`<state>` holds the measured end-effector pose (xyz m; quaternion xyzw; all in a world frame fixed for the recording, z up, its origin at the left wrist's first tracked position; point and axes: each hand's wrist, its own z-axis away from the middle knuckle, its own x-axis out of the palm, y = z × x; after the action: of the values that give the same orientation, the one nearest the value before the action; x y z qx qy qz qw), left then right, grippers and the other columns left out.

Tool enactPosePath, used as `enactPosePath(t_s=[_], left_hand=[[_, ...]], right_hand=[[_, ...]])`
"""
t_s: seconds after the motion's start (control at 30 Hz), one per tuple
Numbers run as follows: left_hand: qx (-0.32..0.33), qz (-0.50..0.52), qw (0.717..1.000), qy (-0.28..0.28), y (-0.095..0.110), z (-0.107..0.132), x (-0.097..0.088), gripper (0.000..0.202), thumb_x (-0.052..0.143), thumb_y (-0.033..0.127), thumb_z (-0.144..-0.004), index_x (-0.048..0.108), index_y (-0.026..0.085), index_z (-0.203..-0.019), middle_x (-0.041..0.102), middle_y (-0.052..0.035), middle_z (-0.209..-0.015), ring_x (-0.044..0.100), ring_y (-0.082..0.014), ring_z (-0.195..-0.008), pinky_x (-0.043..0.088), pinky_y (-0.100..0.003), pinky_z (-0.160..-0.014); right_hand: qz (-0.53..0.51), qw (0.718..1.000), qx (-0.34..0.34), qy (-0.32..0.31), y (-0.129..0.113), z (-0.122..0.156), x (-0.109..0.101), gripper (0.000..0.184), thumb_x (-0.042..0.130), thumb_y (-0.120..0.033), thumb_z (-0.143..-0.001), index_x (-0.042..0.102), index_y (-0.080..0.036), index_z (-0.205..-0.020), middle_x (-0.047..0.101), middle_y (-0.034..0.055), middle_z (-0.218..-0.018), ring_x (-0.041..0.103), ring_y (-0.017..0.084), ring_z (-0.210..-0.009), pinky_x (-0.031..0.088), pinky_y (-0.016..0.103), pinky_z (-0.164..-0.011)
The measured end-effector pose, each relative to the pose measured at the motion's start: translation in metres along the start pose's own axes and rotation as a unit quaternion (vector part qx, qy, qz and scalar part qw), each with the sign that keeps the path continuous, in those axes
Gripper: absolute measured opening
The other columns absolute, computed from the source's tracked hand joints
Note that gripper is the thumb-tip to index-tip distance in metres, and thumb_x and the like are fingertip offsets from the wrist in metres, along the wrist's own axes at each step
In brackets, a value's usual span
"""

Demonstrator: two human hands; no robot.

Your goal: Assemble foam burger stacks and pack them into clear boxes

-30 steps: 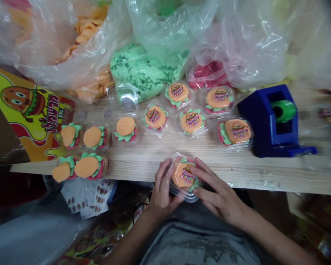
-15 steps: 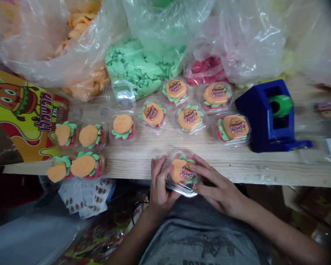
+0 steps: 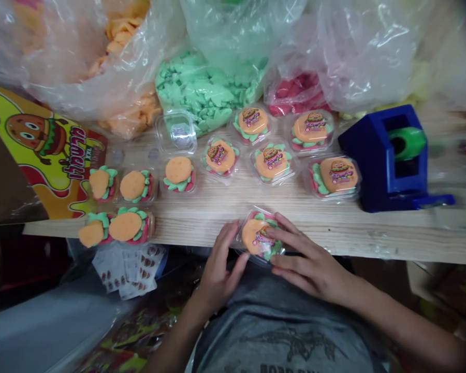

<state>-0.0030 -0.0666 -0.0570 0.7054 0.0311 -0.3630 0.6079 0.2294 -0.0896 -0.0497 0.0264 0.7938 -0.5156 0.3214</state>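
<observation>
Pale wooden bench [image 3: 202, 217]: at its near edge, the left hand [image 3: 220, 264] and right hand [image 3: 312, 267] grasp between them a clear, squarish plastic box [image 3: 245, 220] holding an orange-topped, burger-shaped stack [image 3: 251, 234].

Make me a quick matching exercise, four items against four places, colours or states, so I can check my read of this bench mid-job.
Things:
1. Tape dispenser
2. Sheets of small burger prints
3. Clear pack between the left hand and right hand
4. Box with a burger character

Descriptions:
A. Seen past the bench's front edge, toward the left
B. Yellow, red and orange, at the left
C. Blue, with a green roll
D. Label partly covered by fingers

Pairs: 1-C, 2-A, 3-D, 4-B
</observation>
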Motion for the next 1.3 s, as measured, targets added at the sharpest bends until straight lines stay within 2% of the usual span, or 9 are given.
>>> enactPosePath(t_s=[0.1,0.2,0.33,0.53,0.7,0.9,1.0,1.13,1.3], left_hand=[[-0.113,0.129,0.985,-0.031,0.009,0.000,-0.004,0.058,0.047,0.015,-0.089,0.027,0.030,-0.141,0.036,-0.0074,-0.146,0.037,-0.0216,-0.132,0.030,-0.040,-0.110],[-0.183,0.244,0.952,-0.025,0.019,-0.004,-0.008,0.053,0.049,0.019,-0.088,0.034,0.028,-0.138,0.036,-0.0079,-0.147,0.037,-0.0223,-0.132,0.031,-0.038,-0.109],[-0.180,0.279,0.943,-0.011,0.025,-0.012,-0.009,0.057,0.057,0.018,-0.084,0.036,0.029,-0.137,0.036,-0.0048,-0.147,0.034,-0.0204,-0.134,0.024,-0.036,-0.112],[-0.184,0.304,0.934,0.029,0.028,-0.026,-0.006,0.059,0.064,0.020,-0.080,0.041,0.030,-0.134,0.044,-0.0045,-0.142,0.043,-0.0199,-0.127,0.033,-0.034,-0.108],[-0.150,0.325,0.930,0.085,0.045,-0.031,-0.009,0.056,0.069,0.021,-0.076,0.049,0.039,-0.126,0.051,0.0010,-0.131,0.047,-0.0182,-0.123,0.038,-0.029,-0.104],[-0.124,0.313,0.938,0.078,0.069,-0.030,-0.022,0.056,0.066,0.021,-0.079,0.047,0.040,-0.128,0.046,0.0044,-0.137,0.040,-0.0163,-0.129,0.037,-0.021,-0.104],[-0.127,0.377,0.917,0.035,0.074,-0.031,-0.025,0.057,0.056,0.015,-0.085,0.040,0.043,-0.132,0.038,0.0087,-0.145,0.037,-0.0134,-0.131,0.036,-0.019,-0.104],[-0.130,0.467,0.875,0.005,0.075,-0.032,-0.024,0.053,0.054,0.020,-0.087,0.038,0.042,-0.133,0.040,0.0066,-0.144,0.037,-0.0177,-0.131,0.037,-0.028,-0.106],[-0.196,0.482,0.854,0.020,0.074,-0.030,-0.022,0.059,0.053,0.031,-0.087,0.027,0.045,-0.138,0.046,0.0004,-0.140,0.050,-0.0269,-0.122,0.049,-0.044,-0.094]], right_hand=[[-0.025,0.997,0.066,0.041,-0.003,-0.002,0.005,0.028,0.053,-0.005,-0.084,0.052,-0.023,-0.105,0.019,0.0055,-0.151,0.020,0.028,-0.139,0.035,0.044,-0.107],[-0.056,0.987,0.133,0.074,-0.005,-0.006,0.004,0.046,0.056,-0.009,-0.084,0.044,-0.028,-0.124,0.019,0.0068,-0.151,0.028,0.021,-0.136,0.035,0.039,-0.108],[-0.130,0.968,0.201,0.073,-0.005,-0.012,-0.001,0.064,0.059,-0.017,-0.085,0.029,-0.034,-0.139,0.031,0.0040,-0.148,0.026,0.021,-0.138,0.030,0.044,-0.110],[-0.275,0.916,0.272,0.108,-0.003,-0.017,-0.004,0.060,0.065,-0.023,-0.081,0.040,-0.038,-0.134,0.038,0.0013,-0.145,0.041,0.024,-0.130,0.039,0.044,-0.105],[-0.332,0.882,0.298,0.152,-0.020,-0.023,-0.011,0.059,0.069,-0.019,-0.079,0.047,-0.043,-0.128,0.046,-0.0061,-0.140,0.043,0.018,-0.128,0.042,0.032,-0.103],[-0.272,0.894,0.294,0.200,-0.047,-0.029,-0.021,0.065,0.070,-0.019,-0.077,0.042,-0.044,-0.131,0.046,-0.0091,-0.139,0.047,0.015,-0.125,0.046,0.023,-0.099],[-0.239,0.903,0.296,0.202,-0.052,-0.030,-0.024,0.070,0.069,-0.020,-0.078,0.035,-0.044,-0.135,0.042,-0.0080,-0.142,0.044,0.017,-0.126,0.046,0.028,-0.100],[-0.201,0.922,0.287,0.164,-0.053,-0.032,-0.031,0.066,0.069,-0.022,-0.078,0.039,-0.039,-0.134,0.041,-0.0023,-0.141,0.039,0.024,-0.130,0.044,0.038,-0.103],[-0.235,0.919,0.279,0.150,-0.055,-0.033,-0.036,0.061,0.072,-0.024,-0.074,0.045,-0.040,-0.126,0.035,-0.0018,-0.145,0.031,0.027,-0.135,0.035,0.045,-0.108]])
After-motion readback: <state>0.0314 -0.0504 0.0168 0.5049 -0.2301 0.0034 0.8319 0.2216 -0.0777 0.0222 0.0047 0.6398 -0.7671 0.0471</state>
